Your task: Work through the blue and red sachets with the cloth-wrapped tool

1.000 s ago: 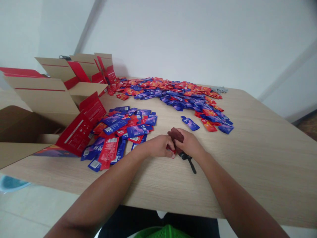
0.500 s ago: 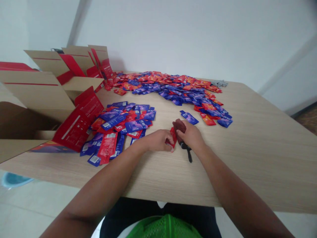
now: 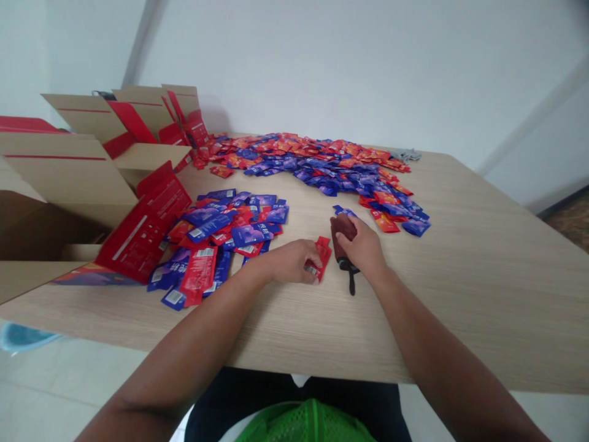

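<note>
From head height close by, the single view looks forward and down over the worktop [image 3: 469, 282], facing the wall [image 3: 331, 73] beyond its far edge.

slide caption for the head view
Left hand holds a flat red sachet; right hand grips a brown oblong object with a black end.
</note>
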{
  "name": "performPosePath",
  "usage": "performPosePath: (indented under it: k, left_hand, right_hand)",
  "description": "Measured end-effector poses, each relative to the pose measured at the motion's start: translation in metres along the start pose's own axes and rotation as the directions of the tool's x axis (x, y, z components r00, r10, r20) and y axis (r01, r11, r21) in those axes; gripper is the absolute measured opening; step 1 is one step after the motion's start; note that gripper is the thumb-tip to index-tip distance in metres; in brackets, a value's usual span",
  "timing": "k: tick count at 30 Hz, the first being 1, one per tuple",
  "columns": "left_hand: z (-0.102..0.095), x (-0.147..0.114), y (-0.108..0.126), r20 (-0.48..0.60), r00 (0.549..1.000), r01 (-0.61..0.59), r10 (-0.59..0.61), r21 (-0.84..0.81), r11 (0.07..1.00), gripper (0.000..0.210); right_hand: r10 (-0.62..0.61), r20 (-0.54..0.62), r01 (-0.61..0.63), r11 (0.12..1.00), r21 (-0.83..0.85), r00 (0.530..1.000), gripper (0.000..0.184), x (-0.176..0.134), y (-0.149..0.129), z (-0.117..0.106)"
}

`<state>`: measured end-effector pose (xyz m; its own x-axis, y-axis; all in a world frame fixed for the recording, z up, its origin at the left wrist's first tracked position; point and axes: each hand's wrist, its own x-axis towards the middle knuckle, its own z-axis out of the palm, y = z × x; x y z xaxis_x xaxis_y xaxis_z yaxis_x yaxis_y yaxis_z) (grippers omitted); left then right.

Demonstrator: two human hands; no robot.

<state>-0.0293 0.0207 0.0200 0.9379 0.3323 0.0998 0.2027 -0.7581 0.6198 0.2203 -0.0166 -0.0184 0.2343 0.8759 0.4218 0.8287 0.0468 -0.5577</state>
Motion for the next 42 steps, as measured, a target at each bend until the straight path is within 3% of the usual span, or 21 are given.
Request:
performPosePath:
  k: [3,6,8,11,13,24,42]
  left_hand:
    - [-0.001,0.001,0.0,0.013,1.0,0.013,-0.013,-0.011,1.0,0.022]
    - [-0.001,0.001,-0.001,0.024,0.999,0.025,-0.024,-0.045,0.999,0.021]
    - [0.0,0.001,-0.004,0.02,1.0,0.019,-0.018,-0.056,0.998,0.021]
    - [0.003,0.002,-0.008,-0.005,1.0,0.024,-0.024,-0.023,0.999,0.025]
    - [0.004,0.002,-0.009,-0.023,0.999,0.033,-0.033,-0.001,0.999,0.027]
    - [0.005,0.002,-0.009,-0.041,0.999,0.034,-0.035,-0.021,0.999,0.028]
    - [0.008,0.004,-0.015,-0.05,0.998,-0.047,0.043,-0.072,0.996,0.018]
  right_hand:
    - [-0.035,-0.114,0.052,0.987,0.149,0.993,0.057,-0.002,-0.01,-0.004]
    - [-0.102,-0.108,0.124,0.967,0.222,0.989,0.057,-0.008,-0.021,-0.005]
    - [-0.176,0.01,0.168,0.957,0.237,0.984,0.054,-0.011,-0.024,-0.003]
    - [-0.269,0.259,0.222,0.955,0.197,0.928,0.046,-0.013,-0.024,0.005]
    - [-0.274,0.337,0.236,0.96,0.149,0.901,0.042,-0.013,-0.022,0.009]
    - [-0.259,0.332,0.231,0.965,0.12,0.907,0.043,-0.011,-0.021,0.01]
    - [-0.117,0.302,0.118,0.993,0.016,0.946,0.037,-0.005,-0.01,0.008]
